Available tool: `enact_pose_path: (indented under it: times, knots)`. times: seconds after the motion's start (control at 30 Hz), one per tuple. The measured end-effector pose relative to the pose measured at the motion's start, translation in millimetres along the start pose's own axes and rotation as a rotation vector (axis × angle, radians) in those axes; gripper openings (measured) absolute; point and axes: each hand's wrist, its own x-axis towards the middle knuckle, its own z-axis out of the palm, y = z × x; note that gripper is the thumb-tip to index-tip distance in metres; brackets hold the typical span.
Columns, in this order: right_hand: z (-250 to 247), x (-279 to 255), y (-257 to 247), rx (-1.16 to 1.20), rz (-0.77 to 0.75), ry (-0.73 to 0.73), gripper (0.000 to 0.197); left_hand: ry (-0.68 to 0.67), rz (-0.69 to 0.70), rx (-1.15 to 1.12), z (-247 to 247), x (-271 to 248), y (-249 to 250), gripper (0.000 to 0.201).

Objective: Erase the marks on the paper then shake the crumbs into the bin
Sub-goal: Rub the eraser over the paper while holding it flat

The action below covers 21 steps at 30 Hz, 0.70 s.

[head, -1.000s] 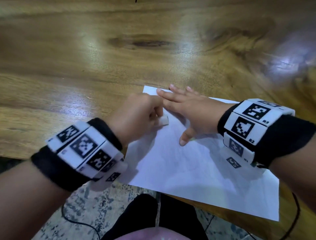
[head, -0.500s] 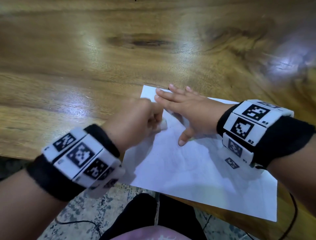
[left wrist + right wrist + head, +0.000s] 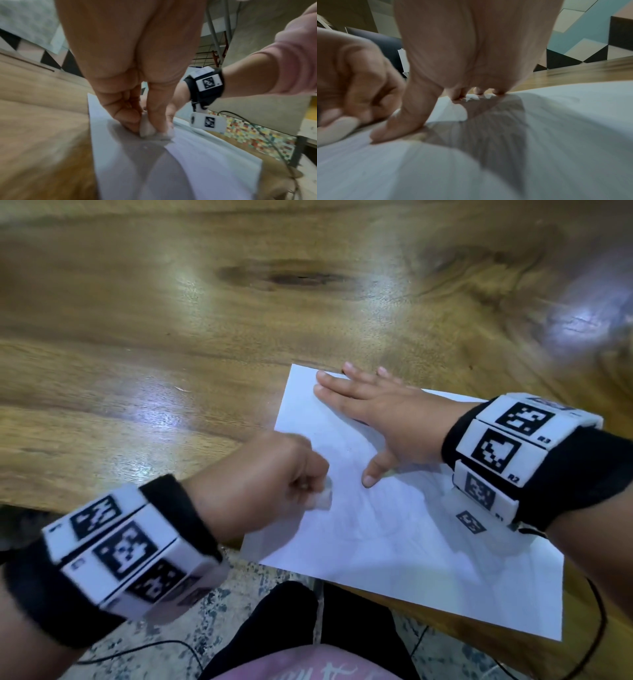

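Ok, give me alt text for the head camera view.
A left hand pinches a white eraser against a white sheet of paper on a wooden table, while the right hand presses flat on the sheet.

— What served as the supporting surface?

— A glossy wooden table [image 3: 144, 344], with a dark knot [image 3: 294, 277] in the grain at its far side.

— What lay directly on it?

— One white sheet of paper [image 3: 404, 542], flat at the near edge, its near corner overhanging the edge above the speckled floor [image 3: 239, 604].
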Motion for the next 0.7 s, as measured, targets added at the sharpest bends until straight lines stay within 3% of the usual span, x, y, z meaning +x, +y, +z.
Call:
enact_pose_path:
  times: [0.07,0.2,0.27,0.33,0.5,0.7]
  knots:
    - [0.4,-0.2,-0.1,0.001,0.002,0.003,0.122,-0.075,-0.039,-0.017,-2.4,-1.6,0.5,0.027]
    - [1.2,1.1,-0.1,0.017,0.001,0.016,0.125,0.147,-0.117,0.008,-15.8,28.8,6.4,0.015]
    - [0.8,1.7,-0.5,0.014,0.004,0.007,0.124,0.194,-0.128,0.011,-12.1,32.4,9.0,0.013]
    - [0.4,0.8,-0.4,0.016,0.002,0.004,0.123,0.16,-0.105,0.027,-1.7,19.3,9.5,0.014]
    - [0.4,0.1,0.6,0.018,-0.006,0.014,0.121,0.119,-0.091,0.056,13.7,-4.8,11.8,0.042]
    - [5.1,-17.9,17.9,0.066,0.034,0.085,0.113,0.109,-0.142,0.1,14.8,-8.1,14.2,0.02]
